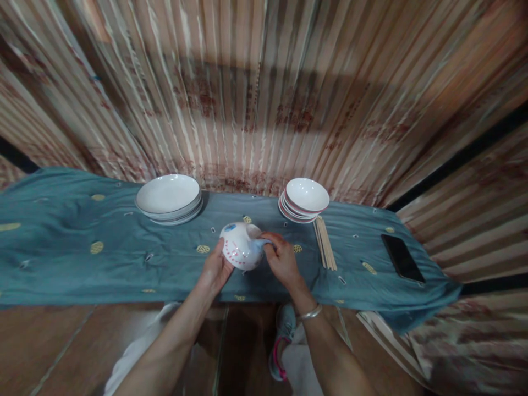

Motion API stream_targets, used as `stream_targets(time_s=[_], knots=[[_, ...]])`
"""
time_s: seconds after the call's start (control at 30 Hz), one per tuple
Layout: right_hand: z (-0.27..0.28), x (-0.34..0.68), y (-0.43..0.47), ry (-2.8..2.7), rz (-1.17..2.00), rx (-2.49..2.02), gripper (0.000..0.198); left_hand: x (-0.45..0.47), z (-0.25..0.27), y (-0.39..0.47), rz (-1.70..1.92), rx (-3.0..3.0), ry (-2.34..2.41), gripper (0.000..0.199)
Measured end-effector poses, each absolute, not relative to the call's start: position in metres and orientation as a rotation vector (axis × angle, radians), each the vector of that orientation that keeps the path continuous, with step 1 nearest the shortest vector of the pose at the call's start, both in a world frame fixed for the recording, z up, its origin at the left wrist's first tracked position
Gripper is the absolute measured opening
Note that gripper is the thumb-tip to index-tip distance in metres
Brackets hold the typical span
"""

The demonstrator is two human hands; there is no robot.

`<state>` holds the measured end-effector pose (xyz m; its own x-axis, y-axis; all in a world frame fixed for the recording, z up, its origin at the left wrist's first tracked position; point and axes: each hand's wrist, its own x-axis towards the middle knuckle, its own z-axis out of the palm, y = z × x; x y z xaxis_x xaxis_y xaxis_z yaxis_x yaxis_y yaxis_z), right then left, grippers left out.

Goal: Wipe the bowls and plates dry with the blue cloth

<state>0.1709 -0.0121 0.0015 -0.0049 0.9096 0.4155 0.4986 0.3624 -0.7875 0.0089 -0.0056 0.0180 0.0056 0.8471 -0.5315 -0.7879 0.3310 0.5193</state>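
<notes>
My left hand (215, 268) is closed around the near left edge of a white bowl (238, 252) with pink marks and a blue patch on its outside. The bowl is tilted on its side above the cloth-covered table. At its right side, the fingers of my right hand (284, 259) pinch a light blue thing (259, 242) that lies against the bowl. Whether this blue thing is a cloth or a handle I cannot tell. Most of the bowl's inside is turned out of sight.
A stack of white plates (169, 195) stands at the back left. To the right are a stack of bowls (307, 195), several wooden chopsticks (324, 243) and a black phone (402, 257). A green patterned tablecloth (124, 258) covers the table; a striped curtain (256, 99) hangs behind it.
</notes>
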Motion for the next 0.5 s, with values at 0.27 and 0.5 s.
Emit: stream_targets(time_s=[0.27, 0.5], knots=[[-0.01, 0.152, -0.02, -1.856, 0.37, -1.247, 0.051, 0.008, 0.01, -0.004, 1.294, 0.098, 0.808, 0.048], [-0.016, 0.14, -0.028, -2.058, 0.159, -1.311, 0.091, 0.011, 0.018, -0.005, 1.306, 0.11, 0.814, 0.046]])
